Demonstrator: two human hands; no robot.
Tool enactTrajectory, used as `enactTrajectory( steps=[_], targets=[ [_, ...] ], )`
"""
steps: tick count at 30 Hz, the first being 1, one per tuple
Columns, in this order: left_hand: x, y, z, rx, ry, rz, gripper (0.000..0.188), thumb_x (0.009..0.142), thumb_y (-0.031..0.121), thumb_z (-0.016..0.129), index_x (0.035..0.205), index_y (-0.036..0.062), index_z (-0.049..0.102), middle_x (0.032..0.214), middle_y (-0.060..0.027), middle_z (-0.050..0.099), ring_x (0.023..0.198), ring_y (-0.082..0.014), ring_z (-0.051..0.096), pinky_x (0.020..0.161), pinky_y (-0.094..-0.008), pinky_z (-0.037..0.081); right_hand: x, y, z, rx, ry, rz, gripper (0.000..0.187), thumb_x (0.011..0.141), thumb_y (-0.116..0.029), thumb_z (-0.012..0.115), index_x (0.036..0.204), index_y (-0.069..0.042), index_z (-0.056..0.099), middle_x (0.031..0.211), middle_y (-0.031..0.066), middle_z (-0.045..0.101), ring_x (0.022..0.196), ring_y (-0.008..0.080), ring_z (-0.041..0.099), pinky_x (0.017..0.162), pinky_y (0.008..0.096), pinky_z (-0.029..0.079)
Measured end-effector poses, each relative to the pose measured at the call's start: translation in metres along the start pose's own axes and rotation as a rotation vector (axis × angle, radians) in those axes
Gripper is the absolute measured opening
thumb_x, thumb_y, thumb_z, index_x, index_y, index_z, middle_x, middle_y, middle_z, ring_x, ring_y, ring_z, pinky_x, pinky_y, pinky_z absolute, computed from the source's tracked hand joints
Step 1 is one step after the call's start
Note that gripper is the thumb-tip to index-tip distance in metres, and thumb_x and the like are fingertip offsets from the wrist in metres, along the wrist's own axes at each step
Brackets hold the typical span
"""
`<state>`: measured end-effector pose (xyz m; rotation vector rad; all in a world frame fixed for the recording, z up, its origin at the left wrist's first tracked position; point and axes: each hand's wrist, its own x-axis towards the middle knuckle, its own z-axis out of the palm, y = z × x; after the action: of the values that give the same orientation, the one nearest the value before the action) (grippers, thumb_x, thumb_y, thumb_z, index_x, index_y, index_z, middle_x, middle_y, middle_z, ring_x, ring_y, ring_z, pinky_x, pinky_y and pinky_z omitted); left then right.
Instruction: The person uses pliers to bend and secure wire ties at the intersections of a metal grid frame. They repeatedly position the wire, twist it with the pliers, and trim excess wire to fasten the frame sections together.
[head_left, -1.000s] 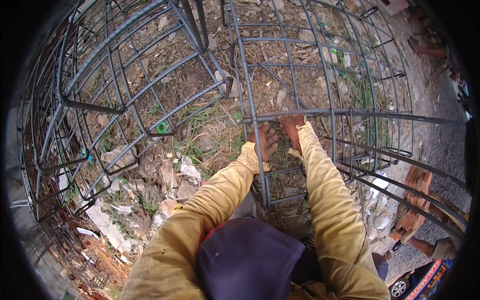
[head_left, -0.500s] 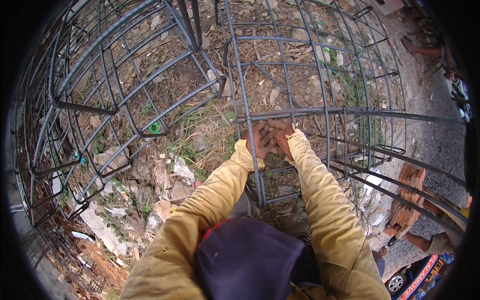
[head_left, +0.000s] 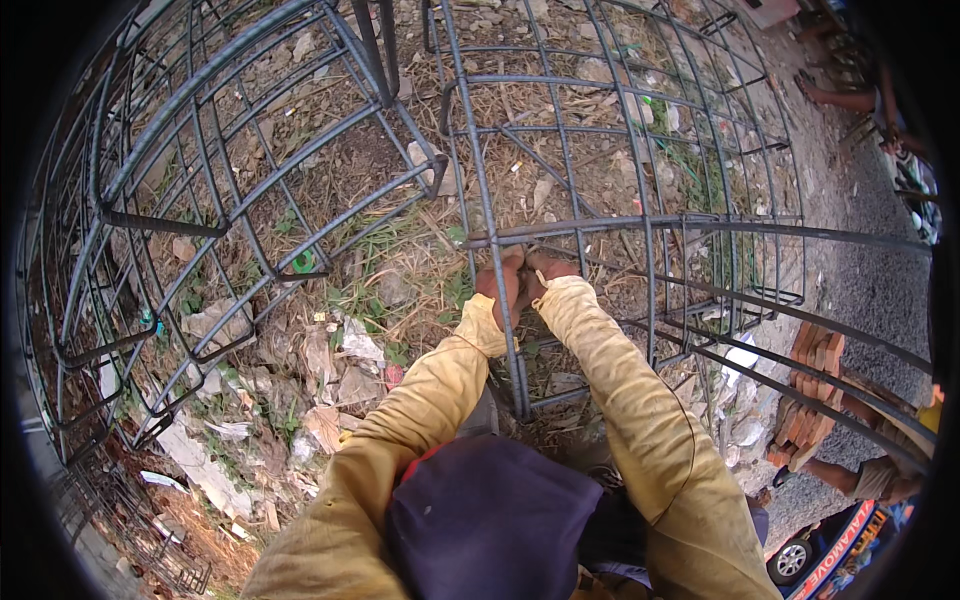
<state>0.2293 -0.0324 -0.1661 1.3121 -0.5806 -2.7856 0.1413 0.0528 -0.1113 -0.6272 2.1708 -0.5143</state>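
A rebar cage of grey steel bars point(head_left: 483, 180) spreads in front of me, with a long crossing bar point(head_left: 610, 224) just beyond my hands. My left hand point(head_left: 514, 284) is closed behind the near lengthwise bar, which passes over it. Right beside it, my right hand point(head_left: 552, 269) is closed too, its fingers turned in toward the left one. Both hands meet just under the point where the two bars cross. Whatever the fingers pinch is too small or hidden to make out. Yellowish long sleeves cover both forearms.
Another rebar cage point(head_left: 225, 225) fills the left side. Several long bars point(head_left: 800, 312) run off to the right, above stacked red bricks point(head_left: 812, 385). Rubble and dry grass lie beneath. People and a vehicle wheel point(head_left: 790, 562) are at the right edge.
My hands have drawn together and closed; half a second earlier their fingers were spread below the crossing bar. The right forearm has moved left.
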Motion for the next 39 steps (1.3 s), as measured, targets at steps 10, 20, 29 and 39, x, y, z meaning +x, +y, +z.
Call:
enactTrajectory(
  steps=[10,20,29,39],
  targets=[
    [-0.034,0.012,0.027,0.112,0.036,0.024,0.040,0.097,0.012,0.046,0.136,0.0079,0.044,0.113,-0.0071,0.060,0.095,-0.0219,0.061,0.077,-0.0404,0.054,0.003,0.014,-0.005,0.129,0.023,-0.103,0.025,0.089,-0.016,0.052,0.109,-0.010,0.067,0.117,0.0190,0.061,0.108,0.0324,0.060,0.093,0.0392,0.047],
    [0.028,-0.031,-0.022,0.639,0.035,0.510,0.024,0.095,0.007,0.046,0.114,0.0062,0.060,0.091,-0.0050,0.062,0.083,-0.0138,0.058,0.067,-0.0288,0.049,0.007,-0.014,-0.018,-0.059,0.190,0.027,0.036,0.085,-0.036,0.066,0.101,-0.004,0.065,0.100,0.0199,0.067,0.094,0.0381,0.064,0.084,0.0434,0.051],
    [0.024,-0.021,-0.019,0.151,0.028,0.263,0.019,0.086,0.009,0.050,0.096,0.0024,0.063,0.094,-0.0121,0.064,0.086,-0.0252,0.060,0.081,-0.0392,0.049,0.016,-0.042,-0.044,-0.333,-0.035,0.151,0.030,0.089,-0.030,0.056,0.103,-0.006,0.066,0.107,0.0216,0.065,0.103,0.0395,0.061,0.089,0.0463,0.050],
    [-0.017,0.030,0.003,-0.802,-0.131,-0.286,0.013,0.098,0.003,0.045,0.106,-0.0032,0.052,0.083,-0.0046,0.054,0.066,-0.0142,0.051,0.063,-0.0260,0.047,0.035,0.012,-0.004,-0.481,0.180,-0.066,0.025,0.088,-0.028,0.054,0.102,-0.011,0.065,0.109,0.0179,0.064,0.107,0.0363,0.060,0.091,0.0426,0.049]
  ],
)
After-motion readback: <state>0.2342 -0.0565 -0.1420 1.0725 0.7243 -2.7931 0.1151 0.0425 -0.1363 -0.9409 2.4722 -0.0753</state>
